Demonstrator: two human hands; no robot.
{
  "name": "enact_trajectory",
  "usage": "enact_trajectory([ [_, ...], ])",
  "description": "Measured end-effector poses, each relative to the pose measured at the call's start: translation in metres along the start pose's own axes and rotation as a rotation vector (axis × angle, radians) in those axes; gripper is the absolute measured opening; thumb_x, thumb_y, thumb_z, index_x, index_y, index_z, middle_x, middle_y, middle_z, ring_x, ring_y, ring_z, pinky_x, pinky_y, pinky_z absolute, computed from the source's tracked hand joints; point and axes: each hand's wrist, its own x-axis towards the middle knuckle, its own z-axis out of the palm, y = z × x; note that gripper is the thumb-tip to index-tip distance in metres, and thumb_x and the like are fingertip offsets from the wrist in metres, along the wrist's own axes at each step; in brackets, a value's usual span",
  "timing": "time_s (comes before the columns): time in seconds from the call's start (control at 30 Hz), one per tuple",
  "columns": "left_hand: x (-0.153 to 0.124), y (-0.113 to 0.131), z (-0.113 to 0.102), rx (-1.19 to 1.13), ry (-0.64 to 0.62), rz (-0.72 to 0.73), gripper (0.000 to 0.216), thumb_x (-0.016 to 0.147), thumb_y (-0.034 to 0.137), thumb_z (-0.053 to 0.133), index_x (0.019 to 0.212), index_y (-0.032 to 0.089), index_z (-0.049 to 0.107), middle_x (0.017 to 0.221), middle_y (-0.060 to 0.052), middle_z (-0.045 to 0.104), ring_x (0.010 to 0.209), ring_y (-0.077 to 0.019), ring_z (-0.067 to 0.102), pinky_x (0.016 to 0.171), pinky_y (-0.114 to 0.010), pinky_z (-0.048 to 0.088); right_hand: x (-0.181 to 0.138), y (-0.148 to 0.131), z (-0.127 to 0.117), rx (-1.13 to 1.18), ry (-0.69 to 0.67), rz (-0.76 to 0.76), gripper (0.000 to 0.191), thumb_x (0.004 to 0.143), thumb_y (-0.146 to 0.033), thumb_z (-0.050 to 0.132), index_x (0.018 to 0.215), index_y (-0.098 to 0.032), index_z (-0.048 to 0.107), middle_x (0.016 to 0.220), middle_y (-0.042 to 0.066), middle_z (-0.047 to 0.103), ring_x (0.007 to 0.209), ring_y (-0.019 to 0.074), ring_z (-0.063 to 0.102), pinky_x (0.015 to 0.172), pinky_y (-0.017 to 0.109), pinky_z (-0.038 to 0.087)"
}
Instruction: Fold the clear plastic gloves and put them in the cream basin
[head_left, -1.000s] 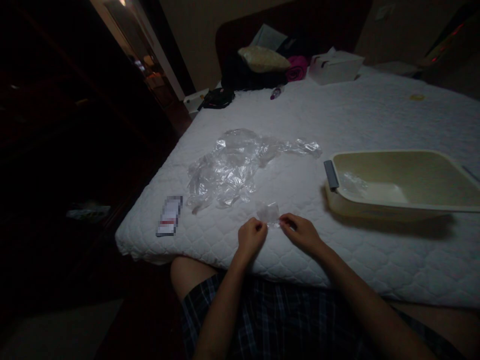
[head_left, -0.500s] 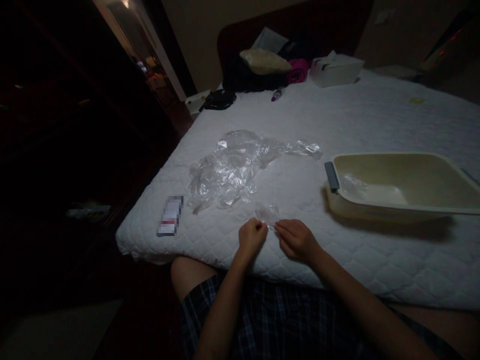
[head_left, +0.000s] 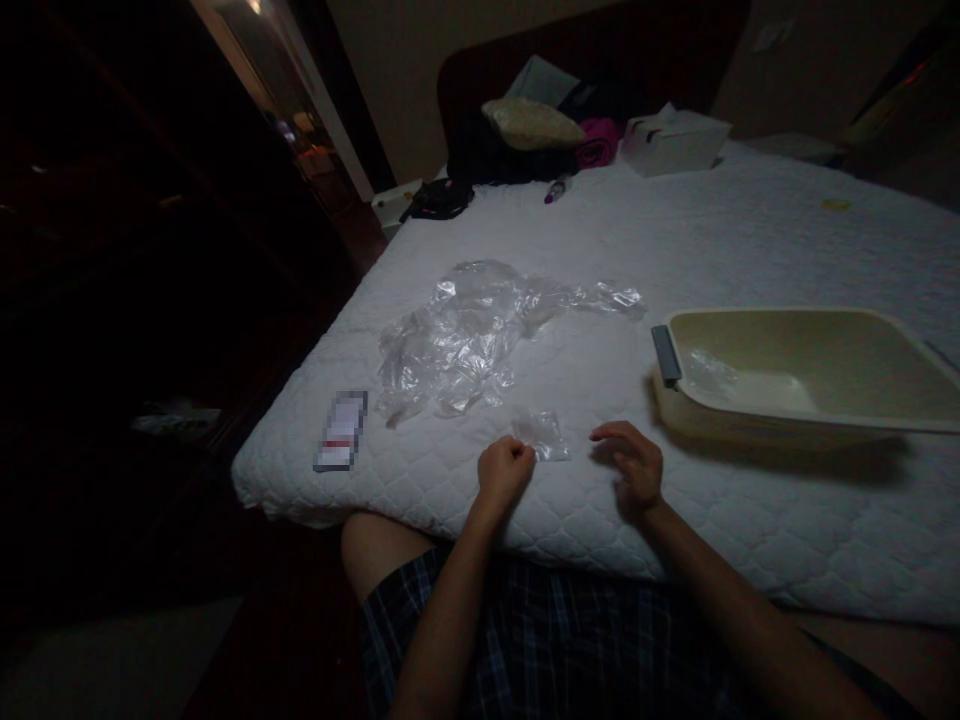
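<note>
A small clear plastic bag lies on the white quilted mattress near its front edge. My left hand is curled and pinches the bag's near left corner. My right hand hovers just right of the bag, off it, with loosely bent fingers apart and nothing in them. A larger heap of crumpled clear plastic lies behind the small bag.
A cream plastic basin with a grey handle sits at the right. A small flat card-like packet lies at the left edge. A tissue box, cushions and dark clothes are at the far end. Dark floor lies left.
My right hand has let go of the small bag and moved to the right. The bag now lies flatter on the mattress. My left hand has stayed in place.
</note>
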Motion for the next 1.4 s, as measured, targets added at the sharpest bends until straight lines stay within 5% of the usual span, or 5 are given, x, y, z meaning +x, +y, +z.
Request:
enact_trajectory([
  [0.33,0.001,-0.001,-0.001,-0.021,-0.014,0.016,0.026,0.077,0.034,0.046,0.065,0.017,0.063,0.062,-0.001,0.061,0.058,-0.0123,0.052,0.054,-0.023,0.029,0.009,-0.017,0.015,-0.386,-0.501,-0.467,0.028,0.078,-0.018,0.052,0.105,-0.016,0.060,0.097,0.010,0.066,0.092,0.0220,0.058,0.080,0.040,0.044],
  [0.93,0.016,-0.005,-0.015,-0.396,-0.120,-0.084,0.034,0.075,0.042,0.048,0.066,0.013,0.063,0.056,-0.002,0.057,0.052,-0.0116,0.052,0.050,-0.021,0.036,0.003,-0.004,0.021,-0.352,-0.553,-0.249,0.026,0.083,-0.021,0.048,0.105,-0.018,0.061,0.102,0.010,0.065,0.097,0.0222,0.059,0.081,0.041,0.046],
  [1.07,0.002,-0.010,-0.020,-0.264,0.234,0.202,0.022,0.079,0.022,0.048,0.096,0.016,0.060,0.088,-0.007,0.063,0.079,-0.0147,0.058,0.072,-0.027,0.046,0.002,-0.002,0.022,-0.341,-0.548,-0.238,0.025,0.083,-0.020,0.049,0.104,-0.018,0.061,0.102,0.010,0.065,0.098,0.0219,0.058,0.081,0.040,0.046],
  [1.23,0.002,-0.010,-0.023,-0.004,0.090,0.844,0.028,0.080,0.010,0.046,0.105,0.018,0.056,0.113,-0.011,0.059,0.114,-0.0204,0.048,0.094,-0.041,0.040,0.002,-0.002,0.022,-0.331,-0.536,-0.227,0.026,0.082,-0.019,0.049,0.105,-0.018,0.060,0.103,0.009,0.065,0.096,0.0218,0.058,0.082,0.041,0.045],
  [1.4,0.021,-0.018,-0.012,0.052,0.007,0.827,0.043,0.075,0.002,0.045,0.116,0.014,0.049,0.121,-0.013,0.054,0.118,-0.0207,0.045,0.101,-0.046,0.033,0.001,0.000,0.021,-0.358,-0.543,-0.229,0.026,0.082,-0.020,0.050,0.105,-0.018,0.061,0.104,0.010,0.064,0.095,0.0225,0.058,0.082,0.041,0.046],
])
